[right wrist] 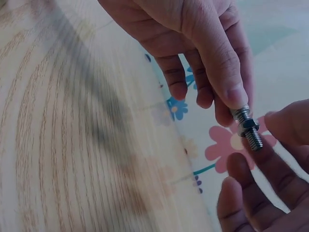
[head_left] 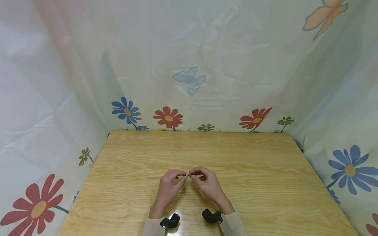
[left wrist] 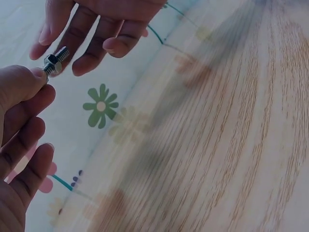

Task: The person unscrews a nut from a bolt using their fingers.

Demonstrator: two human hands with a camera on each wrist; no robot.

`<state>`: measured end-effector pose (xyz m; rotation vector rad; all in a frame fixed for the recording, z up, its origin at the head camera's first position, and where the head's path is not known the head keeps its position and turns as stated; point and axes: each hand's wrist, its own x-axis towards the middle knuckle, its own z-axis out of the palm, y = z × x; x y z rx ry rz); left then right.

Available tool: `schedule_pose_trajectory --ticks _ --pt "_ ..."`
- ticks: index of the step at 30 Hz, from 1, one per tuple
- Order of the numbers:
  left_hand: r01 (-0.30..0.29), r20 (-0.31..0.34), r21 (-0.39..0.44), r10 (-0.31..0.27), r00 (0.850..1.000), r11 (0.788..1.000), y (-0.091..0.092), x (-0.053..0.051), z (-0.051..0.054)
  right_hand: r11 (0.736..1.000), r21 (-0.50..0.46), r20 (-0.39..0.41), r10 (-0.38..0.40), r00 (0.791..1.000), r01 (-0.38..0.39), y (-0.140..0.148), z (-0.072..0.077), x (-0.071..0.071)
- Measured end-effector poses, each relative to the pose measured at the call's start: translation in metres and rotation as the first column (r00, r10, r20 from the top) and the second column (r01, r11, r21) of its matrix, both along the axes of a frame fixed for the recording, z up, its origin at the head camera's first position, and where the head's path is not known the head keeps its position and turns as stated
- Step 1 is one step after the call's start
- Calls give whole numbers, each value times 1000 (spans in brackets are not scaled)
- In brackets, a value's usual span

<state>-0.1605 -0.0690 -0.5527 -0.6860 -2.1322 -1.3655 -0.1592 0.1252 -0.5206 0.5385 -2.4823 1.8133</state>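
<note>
Bolt [right wrist: 255,141] is up above the table [head_left: 251,164], right between your 2 hands, with 1 hex nut [right wrist: 249,126] sitting partway along the threads. Your left hand [head_left: 169,188] has it pinched at 1 end between thumb and index finger, other fingers loosely bent. Your right hand [head_left: 209,186] isn't gripping: its thumb and fingers are spread around the free threaded end. That thumb is clear of the bolt, and 1 finger sits right behind the tip, though I can't tell if it's touching. You've got a black wrist mount [head_left: 171,221] by each light sleeve [head_left: 154,227]. Behind the table hangs a pale sheet [head_left: 236,49] printed with flowers [head_left: 169,118] and 2 butterflies [head_left: 193,83].
</note>
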Motion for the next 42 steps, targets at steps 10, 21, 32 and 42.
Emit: schedule_pose_trajectory --ticks 10,21,32,42 --pt "-3 8 17 3 1000 1000 0 -2 2 997 -35 -7 -65 998 65 -1 3 -2" --pt "11 -14 41 -11 1000 999 1 -2 2 998 49 129 -41 991 35 -5 1 -3" --pt "-10 -27 22 11 1000 1000 1 -2 -2 997 77 92 -21 996 13 -3 1 -1" --pt "-8 3 18 8 1000 1000 0 0 -1 999 31 64 -30 997 28 -2 6 1"
